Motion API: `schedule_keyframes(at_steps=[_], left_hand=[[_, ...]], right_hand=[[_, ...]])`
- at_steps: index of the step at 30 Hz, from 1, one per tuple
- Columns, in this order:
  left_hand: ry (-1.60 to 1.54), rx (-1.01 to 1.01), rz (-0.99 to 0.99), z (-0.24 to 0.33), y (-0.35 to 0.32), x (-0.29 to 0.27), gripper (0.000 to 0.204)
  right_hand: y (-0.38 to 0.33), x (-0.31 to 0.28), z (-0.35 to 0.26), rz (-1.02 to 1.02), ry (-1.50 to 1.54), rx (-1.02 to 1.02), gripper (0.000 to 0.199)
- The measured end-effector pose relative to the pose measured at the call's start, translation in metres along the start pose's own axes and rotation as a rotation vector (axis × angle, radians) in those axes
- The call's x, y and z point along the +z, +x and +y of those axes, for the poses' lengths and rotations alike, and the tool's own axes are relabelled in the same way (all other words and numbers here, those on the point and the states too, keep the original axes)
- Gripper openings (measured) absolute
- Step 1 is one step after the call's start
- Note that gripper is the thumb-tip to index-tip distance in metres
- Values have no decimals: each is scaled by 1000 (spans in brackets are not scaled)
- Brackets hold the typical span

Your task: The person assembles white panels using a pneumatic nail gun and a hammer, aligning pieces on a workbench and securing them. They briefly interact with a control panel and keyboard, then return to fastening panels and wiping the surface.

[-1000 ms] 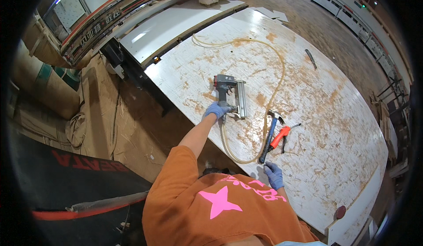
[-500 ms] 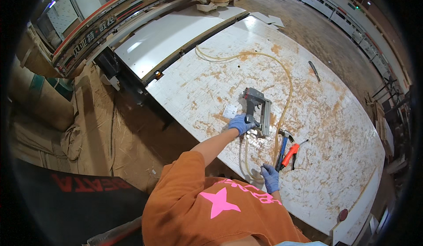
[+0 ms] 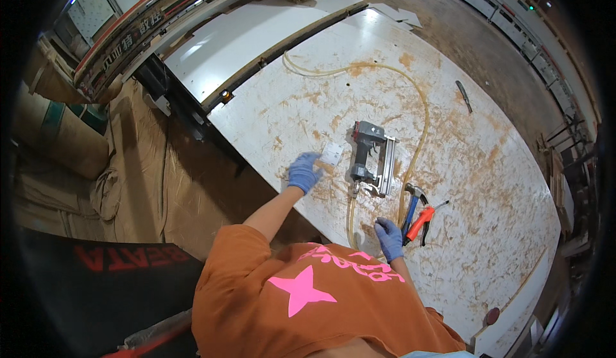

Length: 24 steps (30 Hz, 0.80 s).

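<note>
A grey-black pneumatic nail gun [image 3: 363, 156] with a silver magazine lies on its side on the scuffed white worktable [image 3: 308, 111]. A yellowish air hose [image 3: 425, 111] curves over the board and joins the gun's handle end. My left hand [image 3: 303, 172], in a blue glove, is open left of the gun, its fingertips at the edge of a small white printed slip [image 3: 331, 154]. Gloved as well, my right hand [image 3: 389, 238] is open with slightly bent fingers, holding nothing I can see. Just right of it lie a blue-handled claw hammer [image 3: 412, 207] and a red air blow gun [image 3: 421, 223].
A dark knife-like tool [image 3: 464, 96] lies at the far right of the board. Near the right front edge is a dark red round object [image 3: 492, 316]. Sawdust streaks the surface. Beyond the left edge stands a large machine [image 3: 138, 34] with a white panel bed [image 3: 237, 47].
My left hand has let go of the nail gun and moved left to the white slip. The gun now lies flat on the board. My right hand has shifted slightly up.
</note>
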<state>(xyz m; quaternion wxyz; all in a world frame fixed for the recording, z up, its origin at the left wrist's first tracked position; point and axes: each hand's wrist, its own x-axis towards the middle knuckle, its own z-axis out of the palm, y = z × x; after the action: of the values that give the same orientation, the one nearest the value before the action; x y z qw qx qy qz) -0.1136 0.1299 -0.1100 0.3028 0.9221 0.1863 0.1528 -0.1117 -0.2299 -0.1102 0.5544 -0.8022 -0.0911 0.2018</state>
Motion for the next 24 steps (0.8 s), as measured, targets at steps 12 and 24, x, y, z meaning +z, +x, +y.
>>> schedule_keyframes(at_steps=[12, 24], left_hand=[[136, -329, 99, -33, 34, -11, 57], [404, -374, -204, 49, 57, 16, 72]], right_hand=[[-13, 0, 15, -7, 33, 23, 33], [-21, -6, 14, 12, 53, 52, 34]])
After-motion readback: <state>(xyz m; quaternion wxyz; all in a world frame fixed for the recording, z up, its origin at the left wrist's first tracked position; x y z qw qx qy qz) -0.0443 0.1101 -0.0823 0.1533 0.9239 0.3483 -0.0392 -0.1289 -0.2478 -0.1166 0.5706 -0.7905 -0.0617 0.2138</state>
